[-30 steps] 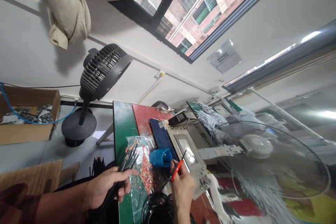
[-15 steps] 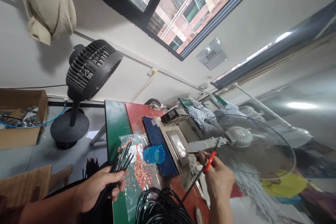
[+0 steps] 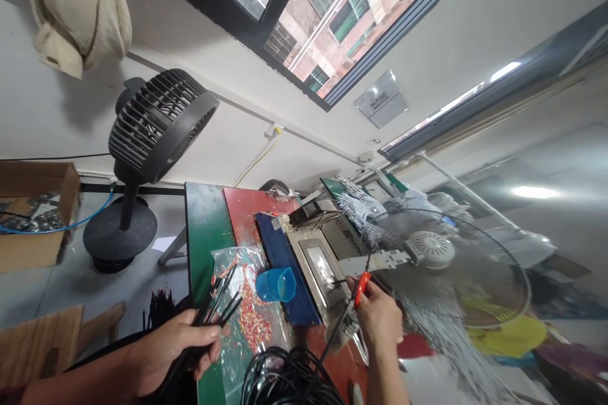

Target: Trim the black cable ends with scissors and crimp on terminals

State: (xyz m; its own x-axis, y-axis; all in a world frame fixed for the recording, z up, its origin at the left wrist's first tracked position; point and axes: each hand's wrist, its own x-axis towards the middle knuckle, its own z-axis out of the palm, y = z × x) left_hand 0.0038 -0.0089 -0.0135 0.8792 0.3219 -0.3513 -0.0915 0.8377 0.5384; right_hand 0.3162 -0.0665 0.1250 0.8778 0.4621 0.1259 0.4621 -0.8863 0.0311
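Observation:
On the left, my left hand is closed around a bundle of black cables whose upper ends show small reddish wire tips. My right hand grips a red-handled tool with a thin dark tip; its kind is unclear. A black cable also runs through the right fingers, and a short dark end points over the shiny rectangular pool of a metal heating unit. Below, between the hands, lies a coil of black cable.
A blue cup stands beside a plastic bag strewn with red and yellow bits. A dark blue slotted tray borders the heating unit. The caged fan is close on the right; a black fan stands left.
My right hand has shifted slightly left and down with the red-handled tool and cable. The left hand still holds its bundle. The whole view has moved a little.

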